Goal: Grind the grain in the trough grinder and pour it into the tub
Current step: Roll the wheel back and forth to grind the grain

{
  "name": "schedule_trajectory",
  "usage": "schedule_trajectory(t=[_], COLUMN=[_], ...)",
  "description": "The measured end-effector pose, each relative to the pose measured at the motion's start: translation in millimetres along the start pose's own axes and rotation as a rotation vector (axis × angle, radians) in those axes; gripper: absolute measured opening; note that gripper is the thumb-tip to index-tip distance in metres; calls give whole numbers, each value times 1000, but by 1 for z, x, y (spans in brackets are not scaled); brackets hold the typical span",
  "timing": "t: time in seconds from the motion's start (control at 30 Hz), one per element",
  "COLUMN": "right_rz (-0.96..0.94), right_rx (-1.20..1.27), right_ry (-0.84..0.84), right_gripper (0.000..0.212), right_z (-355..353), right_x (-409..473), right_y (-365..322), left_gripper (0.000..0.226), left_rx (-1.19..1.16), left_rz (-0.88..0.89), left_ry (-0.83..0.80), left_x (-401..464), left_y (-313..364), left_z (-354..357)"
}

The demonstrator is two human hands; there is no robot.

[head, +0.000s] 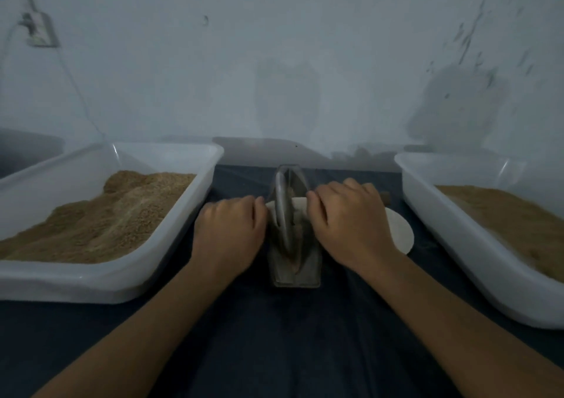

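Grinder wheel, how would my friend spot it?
Look between the two white tubs, left and right, on the dark cloth. There sits a metal trough. The wheel stands upright inside it between both hands, the only round metal thing.

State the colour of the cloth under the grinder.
Dark blue cloth, seen best in the head view, beneath the grinder.
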State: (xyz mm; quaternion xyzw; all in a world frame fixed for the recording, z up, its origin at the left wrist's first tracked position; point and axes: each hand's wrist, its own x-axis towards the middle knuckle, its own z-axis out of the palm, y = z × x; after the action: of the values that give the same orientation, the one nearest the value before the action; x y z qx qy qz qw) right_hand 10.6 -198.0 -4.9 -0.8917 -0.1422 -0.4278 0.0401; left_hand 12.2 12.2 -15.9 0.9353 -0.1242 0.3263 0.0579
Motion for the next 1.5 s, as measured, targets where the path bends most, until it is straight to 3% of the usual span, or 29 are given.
schedule_trajectory(t=[0.1, 0.3, 0.4, 0.5, 0.6, 0.67, 0.77, 0.83, 0.9, 1.0, 1.13, 1.17, 1.27, 1.37, 1.43, 1.5], right_rz=[-70, -44, -23, 97, 250, 262, 238, 147, 64, -12, -33, -17, 13, -84, -26, 91], right_rx=[47, 218, 59, 0, -4, -5, 37, 29, 79, 157, 184, 172, 78, -171, -203, -200], right_ry=[21, 76, 14, -84, -306, -354, -284, -229, -165, -80, 54, 60, -11, -54, -240, -395], right_gripper=[31, 18, 25, 32, 36, 36, 42, 42, 39, 33, 32, 37, 40, 24, 14, 9], right_z=[-17, -15, 11, 40, 58, 61, 48, 31, 9, -28, -48, -46, -20, 21, 40, 53], right_x=[-6, -12, -4, 16, 35, 36, 29, 17, 4, -14, -13, -10, 0, 22, 44, 58], right_y=[-7, -3, 2, 16, 32, 34, 28, 21, 15, 1, 3, 5, 8, 15, 22, 34], left_gripper=[37, 28, 33, 46, 34, 32, 42, 41, 26, 19, 36, 35, 24, 11, 9, 20], left_rx=[-290, -184, -92, 179, 139, 110, 34, 124, 207, 212, 63, 81, 212, 278, 333, 331], left_rz=[-3, 44, 38, 53, -52, -79, -98, 21, 166, 298, 163, 200, 314, 207, 172, 146], left_ry=[79, 184, 92, -8, -77, -133, -166, -166, -140, -57, 80, 90, 54, 8, -90, -153], left_x=[-22, -19, 4, 46, 95, 111, 97, 70, 40, -2, -4, 0, 11, 42, 68, 92], left_y=[-3, -4, -9, -10, 6, 12, 7, 3, -3, -7, -7, -6, -9, -14, -14, -10], left_z=[-12, -11, 8, 33, 42, 45, 36, 23, 10, -16, -44, -45, -9, 26, 38, 42])
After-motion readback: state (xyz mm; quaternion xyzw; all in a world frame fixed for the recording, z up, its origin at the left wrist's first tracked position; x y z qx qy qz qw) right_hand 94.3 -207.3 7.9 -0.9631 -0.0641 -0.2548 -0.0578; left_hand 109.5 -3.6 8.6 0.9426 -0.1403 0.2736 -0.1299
